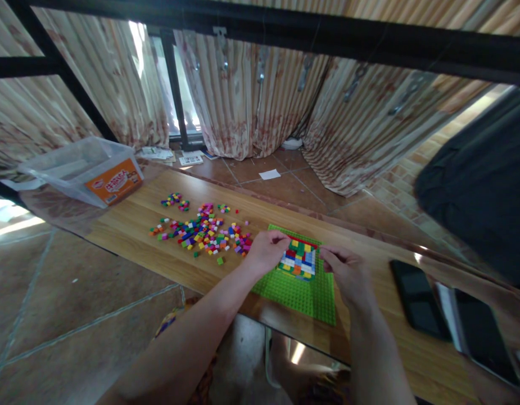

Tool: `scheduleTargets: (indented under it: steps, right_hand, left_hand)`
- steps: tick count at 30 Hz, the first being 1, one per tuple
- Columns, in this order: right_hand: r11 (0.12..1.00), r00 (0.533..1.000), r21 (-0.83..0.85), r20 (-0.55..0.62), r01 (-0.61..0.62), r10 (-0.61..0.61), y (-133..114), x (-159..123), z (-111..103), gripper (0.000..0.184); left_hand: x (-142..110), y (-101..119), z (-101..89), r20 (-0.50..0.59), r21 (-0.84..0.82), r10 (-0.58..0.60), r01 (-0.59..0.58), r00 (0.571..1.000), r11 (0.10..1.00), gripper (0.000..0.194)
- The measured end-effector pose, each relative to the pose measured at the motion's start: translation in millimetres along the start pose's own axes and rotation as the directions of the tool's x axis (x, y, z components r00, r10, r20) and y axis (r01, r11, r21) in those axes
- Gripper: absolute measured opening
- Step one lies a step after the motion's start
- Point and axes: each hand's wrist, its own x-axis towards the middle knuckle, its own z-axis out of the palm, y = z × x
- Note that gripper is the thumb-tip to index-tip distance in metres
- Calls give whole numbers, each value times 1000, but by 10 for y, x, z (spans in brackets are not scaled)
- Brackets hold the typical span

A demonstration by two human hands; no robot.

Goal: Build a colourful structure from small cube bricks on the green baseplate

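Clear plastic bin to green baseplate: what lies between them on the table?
Scattered loose coloured bricks on the wooden tabletop, between the plastic bin and green baseplate; the head view shows this. The left hand reaches over the baseplate's edge.

Bricks (209, 232) L of baseplate (299, 304), phones (420, 298) R, tub (85, 171) far L.

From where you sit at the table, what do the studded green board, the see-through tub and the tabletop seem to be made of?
Green board: probably molded plastic, with even color and regular studs.
Tub: likely clear, smooth plastic; it is see-through with glossy highlights.
Tabletop: wood-look, slightly shiny, with streaky grain; real wood or laminate, I can't tell.
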Motion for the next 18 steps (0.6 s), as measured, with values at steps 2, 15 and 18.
scheduleTargets:
  steps: [2, 15, 18]
  right_hand:
    - [999, 999, -30, 34, -18, 19, -10, -11, 23, 32]
    - [979, 995, -184, 55, 94, -85, 86, 58, 84, 28]
    - [976, 995, -194, 54, 95, -86, 75, 66, 94, 30]
  left_hand:
    - [7, -27, 5, -6, 60, 1, -1, 1000, 998, 17]
    - [-36, 36, -5, 7, 227, 9, -11, 1000, 974, 20]
    - [-36, 30, -2, 12, 231, 8, -11, 1000, 973, 20]
